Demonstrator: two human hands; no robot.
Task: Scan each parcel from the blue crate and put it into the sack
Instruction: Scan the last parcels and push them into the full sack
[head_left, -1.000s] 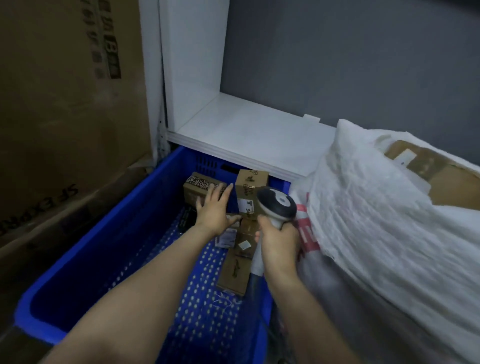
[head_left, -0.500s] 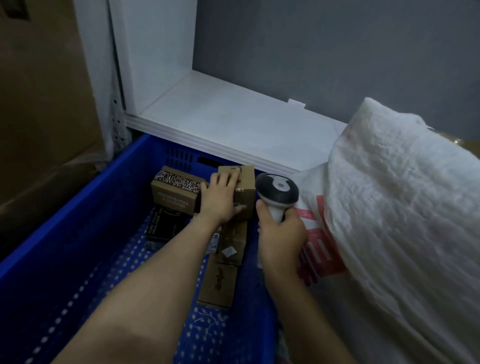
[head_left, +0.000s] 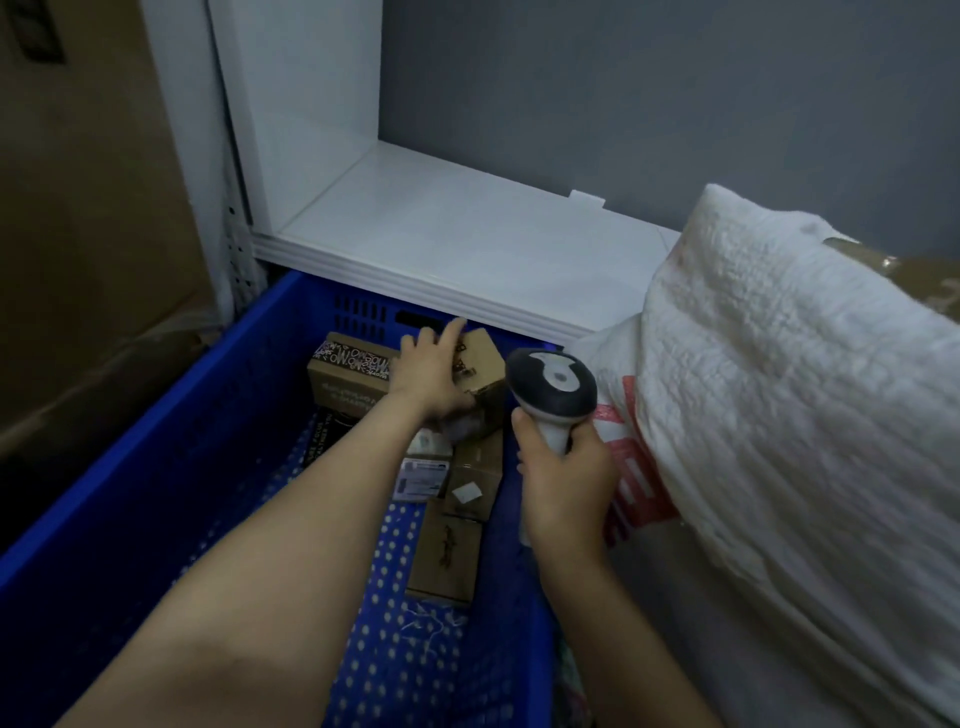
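Observation:
A blue crate (head_left: 156, 467) holds several small cardboard parcels at its far end. My left hand (head_left: 431, 371) reaches in and grips a small brown parcel (head_left: 483, 358) against the crate's far wall, thumb under its near side. Beside it on the left stands a patterned-top parcel (head_left: 348, 374). More flat parcels (head_left: 447, 556) lie nearer along the crate's right side. My right hand (head_left: 563, 483) holds a grey and white handheld scanner (head_left: 550, 389) upright above the crate's right wall. The white woven sack (head_left: 779, 374) bulges on the right.
A white shelf (head_left: 467, 244) overhangs the crate's far end. A large cardboard box (head_left: 78, 208) stands on the left. A brown parcel (head_left: 924, 280) shows at the sack's top right edge. Grey wall behind.
My left hand has moved from the flat parcels to the upright brown parcel at the far wall and closed round it, tilting it. The scanner hand stays roughly in place.

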